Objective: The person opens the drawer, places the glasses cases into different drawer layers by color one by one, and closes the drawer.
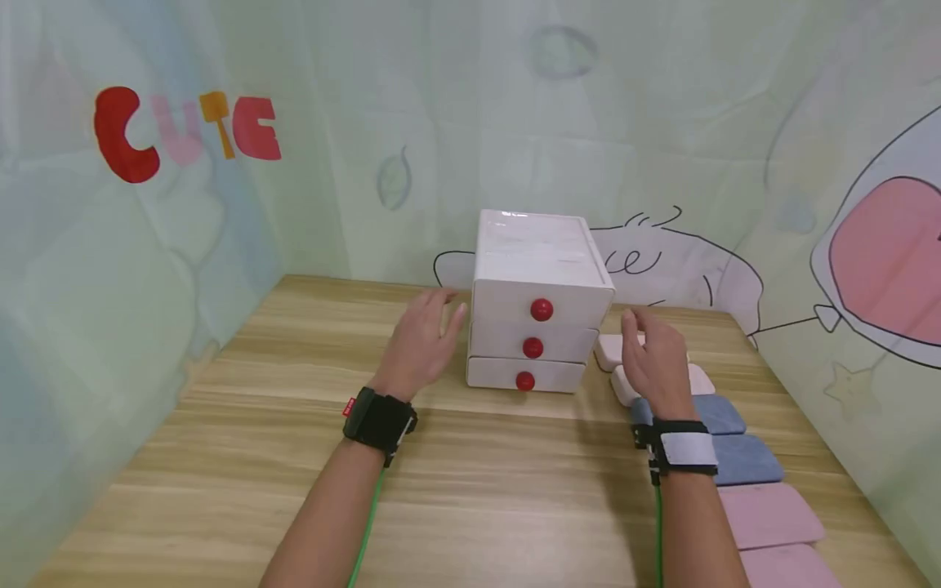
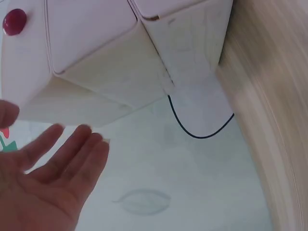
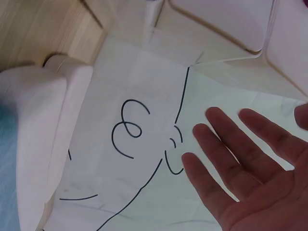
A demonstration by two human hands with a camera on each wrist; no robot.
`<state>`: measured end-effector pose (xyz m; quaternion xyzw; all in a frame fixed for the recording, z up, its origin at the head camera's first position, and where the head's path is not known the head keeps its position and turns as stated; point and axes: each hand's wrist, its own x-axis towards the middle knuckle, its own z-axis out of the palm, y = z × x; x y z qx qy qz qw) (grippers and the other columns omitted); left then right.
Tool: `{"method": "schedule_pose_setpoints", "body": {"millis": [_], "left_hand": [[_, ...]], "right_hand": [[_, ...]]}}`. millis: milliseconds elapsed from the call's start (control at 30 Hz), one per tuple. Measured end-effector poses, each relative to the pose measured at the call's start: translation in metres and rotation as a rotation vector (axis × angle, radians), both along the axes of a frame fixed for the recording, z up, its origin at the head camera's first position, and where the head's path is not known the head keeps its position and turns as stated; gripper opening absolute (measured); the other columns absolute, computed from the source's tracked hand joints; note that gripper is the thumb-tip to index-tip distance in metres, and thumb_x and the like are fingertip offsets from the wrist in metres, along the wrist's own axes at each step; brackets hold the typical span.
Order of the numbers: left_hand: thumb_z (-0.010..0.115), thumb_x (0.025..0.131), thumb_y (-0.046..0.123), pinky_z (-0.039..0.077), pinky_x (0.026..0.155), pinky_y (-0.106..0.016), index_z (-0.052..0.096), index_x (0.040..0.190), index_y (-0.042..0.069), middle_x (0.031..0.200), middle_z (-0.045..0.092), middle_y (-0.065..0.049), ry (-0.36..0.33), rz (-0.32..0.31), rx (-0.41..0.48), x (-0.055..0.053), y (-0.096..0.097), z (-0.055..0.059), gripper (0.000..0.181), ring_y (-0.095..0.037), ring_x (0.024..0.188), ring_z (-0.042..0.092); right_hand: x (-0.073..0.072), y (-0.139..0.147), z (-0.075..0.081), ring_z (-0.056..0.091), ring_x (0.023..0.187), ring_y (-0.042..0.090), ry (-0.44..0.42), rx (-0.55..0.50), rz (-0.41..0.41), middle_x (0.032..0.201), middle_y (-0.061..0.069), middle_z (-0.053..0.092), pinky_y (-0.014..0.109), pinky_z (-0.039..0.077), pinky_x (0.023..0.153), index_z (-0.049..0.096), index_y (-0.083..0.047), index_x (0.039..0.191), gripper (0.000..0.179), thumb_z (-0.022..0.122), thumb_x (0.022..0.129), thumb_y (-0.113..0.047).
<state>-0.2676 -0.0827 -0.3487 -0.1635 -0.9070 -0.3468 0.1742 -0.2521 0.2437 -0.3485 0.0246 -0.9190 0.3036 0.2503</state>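
Observation:
A white three-drawer box (image 1: 507, 306) with a round red knob on each drawer stands on the wooden table, all its drawers closed. My left hand (image 1: 421, 343) is raised just to the left of the box, holding nothing. In the left wrist view its fingers (image 2: 72, 154) are extended, apart from the box's side wall (image 2: 115, 72). On the other side, my right hand (image 1: 657, 359) hovers beside the box's right edge, also holding nothing. Its fingers (image 3: 236, 149) are spread and nearly straight in the right wrist view.
Folded cloths run in a row down the table's right side: white ones (image 1: 703, 380), blue ones (image 1: 746, 459) and pink ones (image 1: 772, 514). My right forearm passes over part of the row. A printed curtain (image 1: 382, 106) hangs behind and beside the wooden table (image 1: 470, 490).

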Motion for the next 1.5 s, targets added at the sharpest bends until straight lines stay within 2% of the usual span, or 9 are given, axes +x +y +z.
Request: {"method": "schedule_pose_setpoints", "body": {"millis": [133, 300, 433, 567, 700, 900, 1167, 1300, 1500], "left_hand": [[0.045, 0.109, 0.030, 0.047, 0.108, -0.048, 0.052, 0.138, 0.000, 0.134, 0.059, -0.018, 0.125, 0.019, 0.089, 0.000, 0.008, -0.001, 0.042, -0.033, 0.127, 0.056], [0.054, 0.105, 0.020, 0.053, 0.090, -0.042, 0.056, 0.123, 0.000, 0.117, 0.057, -0.015, 0.247, 0.067, 0.148, 0.003, 0.019, 0.001, 0.027, -0.030, 0.107, 0.058], [0.058, 0.103, 0.017, 0.052, 0.089, -0.039, 0.058, 0.116, 0.001, 0.113, 0.055, -0.013, 0.319, 0.064, 0.140, 0.010, 0.028, 0.005, 0.020, -0.028, 0.105, 0.054], [0.063, 0.099, 0.016, 0.047, 0.089, -0.038, 0.061, 0.112, 0.003, 0.109, 0.053, -0.013, 0.394, 0.084, 0.070, 0.018, 0.046, 0.007, 0.019, -0.028, 0.103, 0.049], [0.067, 0.096, 0.019, 0.046, 0.091, -0.037, 0.060, 0.117, 0.005, 0.114, 0.048, -0.012, 0.405, 0.094, 0.013, 0.021, 0.072, 0.004, 0.025, -0.027, 0.107, 0.046], [0.077, 0.090, 0.020, 0.048, 0.095, -0.034, 0.059, 0.124, 0.006, 0.118, 0.048, -0.009, 0.408, 0.042, -0.026, 0.017, 0.097, -0.003, 0.041, -0.024, 0.112, 0.046], [0.079, 0.088, 0.011, 0.058, 0.092, -0.031, 0.056, 0.129, 0.003, 0.124, 0.050, -0.013, 0.475, -0.018, -0.022, 0.007, 0.110, -0.012, 0.048, -0.025, 0.110, 0.060], [0.078, 0.089, 0.007, 0.059, 0.091, -0.030, 0.058, 0.127, 0.003, 0.122, 0.052, -0.013, 0.522, -0.020, -0.043, 0.003, 0.113, -0.013, 0.043, -0.025, 0.108, 0.062], [0.078, 0.087, 0.003, 0.058, 0.095, -0.031, 0.063, 0.121, 0.002, 0.119, 0.056, -0.014, 0.529, -0.020, -0.055, 0.001, 0.112, -0.010, 0.038, -0.024, 0.108, 0.066]], "right_hand": [[-0.003, -0.008, 0.002, 0.067, 0.114, 0.044, 0.104, -0.041, 0.001, 0.118, 0.023, 0.072, 0.060, 0.052, 0.095, 0.065, 0.000, 0.125, 0.047, 0.037, 0.111, -0.035], [-0.003, -0.014, 0.008, 0.068, 0.113, 0.040, 0.159, -0.132, -0.017, 0.121, 0.021, 0.071, 0.057, 0.053, 0.098, 0.062, -0.003, 0.131, 0.044, 0.041, 0.110, -0.034], [-0.004, -0.022, 0.013, 0.069, 0.111, 0.037, 0.197, -0.224, -0.013, 0.126, 0.020, 0.069, 0.056, 0.055, 0.094, 0.061, -0.006, 0.134, 0.043, 0.044, 0.109, -0.036], [-0.011, -0.029, 0.015, 0.069, 0.115, 0.038, 0.186, -0.253, 0.022, 0.140, 0.016, 0.062, 0.055, 0.057, 0.093, 0.057, -0.011, 0.141, 0.046, 0.044, 0.109, -0.040], [-0.017, -0.031, 0.017, 0.066, 0.123, 0.039, 0.164, -0.271, 0.036, 0.150, 0.010, 0.057, 0.056, 0.054, 0.099, 0.055, -0.018, 0.146, 0.048, 0.043, 0.108, -0.045], [-0.021, -0.036, 0.015, 0.062, 0.131, 0.033, 0.154, -0.298, 0.025, 0.145, 0.009, 0.061, 0.055, 0.050, 0.106, 0.060, -0.018, 0.142, 0.048, 0.044, 0.108, -0.046], [-0.021, -0.039, 0.014, 0.062, 0.131, 0.032, 0.151, -0.299, 0.035, 0.143, 0.010, 0.062, 0.053, 0.051, 0.105, 0.060, -0.018, 0.143, 0.048, 0.044, 0.108, -0.047], [-0.021, -0.038, 0.015, 0.062, 0.131, 0.031, 0.138, -0.306, 0.030, 0.143, 0.008, 0.062, 0.053, 0.051, 0.106, 0.060, -0.019, 0.143, 0.048, 0.043, 0.107, -0.048], [-0.021, -0.037, 0.015, 0.062, 0.131, 0.031, 0.131, -0.299, 0.034, 0.144, 0.008, 0.061, 0.053, 0.051, 0.106, 0.059, -0.019, 0.143, 0.049, 0.042, 0.108, -0.048]]}}
